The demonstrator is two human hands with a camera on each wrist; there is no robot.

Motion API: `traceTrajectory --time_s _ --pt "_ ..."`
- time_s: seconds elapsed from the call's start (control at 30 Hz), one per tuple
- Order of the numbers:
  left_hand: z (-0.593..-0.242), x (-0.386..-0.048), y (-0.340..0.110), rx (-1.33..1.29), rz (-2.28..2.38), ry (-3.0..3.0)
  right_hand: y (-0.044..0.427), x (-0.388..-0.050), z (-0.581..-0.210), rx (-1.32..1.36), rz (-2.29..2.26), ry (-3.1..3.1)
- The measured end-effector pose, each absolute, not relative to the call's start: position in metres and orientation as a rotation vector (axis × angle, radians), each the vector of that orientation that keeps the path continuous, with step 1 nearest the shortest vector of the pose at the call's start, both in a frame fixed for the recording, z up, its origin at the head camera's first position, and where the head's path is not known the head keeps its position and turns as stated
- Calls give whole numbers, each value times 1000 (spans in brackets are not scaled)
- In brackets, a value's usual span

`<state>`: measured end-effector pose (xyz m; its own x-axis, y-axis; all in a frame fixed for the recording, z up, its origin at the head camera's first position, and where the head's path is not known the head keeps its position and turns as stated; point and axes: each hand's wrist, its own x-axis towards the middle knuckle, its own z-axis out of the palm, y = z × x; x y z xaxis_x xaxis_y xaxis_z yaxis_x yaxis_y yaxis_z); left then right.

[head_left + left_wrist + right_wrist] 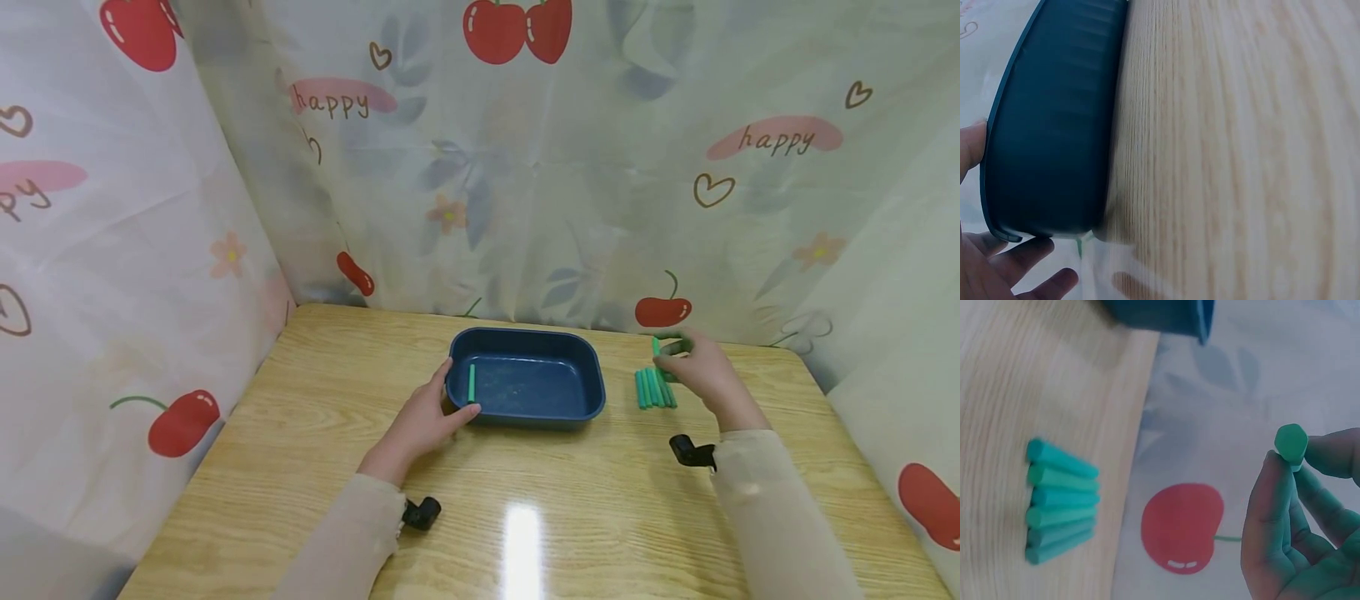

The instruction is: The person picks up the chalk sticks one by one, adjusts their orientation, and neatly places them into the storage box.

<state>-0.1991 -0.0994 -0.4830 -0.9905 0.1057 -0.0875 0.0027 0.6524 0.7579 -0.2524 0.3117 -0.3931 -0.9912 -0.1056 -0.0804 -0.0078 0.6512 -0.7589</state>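
A dark blue plastic box [525,418] stands on the table, with one green chalk-like stick [472,383] lying inside near its left end. My left hand [420,423] holds the box's near left corner, thumb at the front and fingers around the left side. Between thumb and fingertips, my right hand [701,371] pinches another green stick [1291,442], raised above the table. Its end faces the right wrist camera. Below it lies a side-by-side row of several green and teal sticks [1063,515], to the right of the box.
The light wood table [337,375] meets a printed cloth [525,208] with cherries and hearts at its back edge. More cloth hangs at both sides. A bright reflection [522,550] shows on the table's near part.
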Motion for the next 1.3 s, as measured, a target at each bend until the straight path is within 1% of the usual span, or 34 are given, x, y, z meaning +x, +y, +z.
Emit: traceTrajectory --time_s 0.3,0.57,1.0,1.3 --pt "-485 -200 -100 87 1262 2743 292 -251 -383 -119 -1395 2693" --pt "-486 -200 -101 91 1262 2743 271 -255 -382 -154 -1589 2578" --pt "-483 -198 -100 96 1249 2734 230 -257 -385 -210 -1704 2511" --pt "-484 -199 -100 86 1251 2733 200 -261 -394 -205 -1835 2408"
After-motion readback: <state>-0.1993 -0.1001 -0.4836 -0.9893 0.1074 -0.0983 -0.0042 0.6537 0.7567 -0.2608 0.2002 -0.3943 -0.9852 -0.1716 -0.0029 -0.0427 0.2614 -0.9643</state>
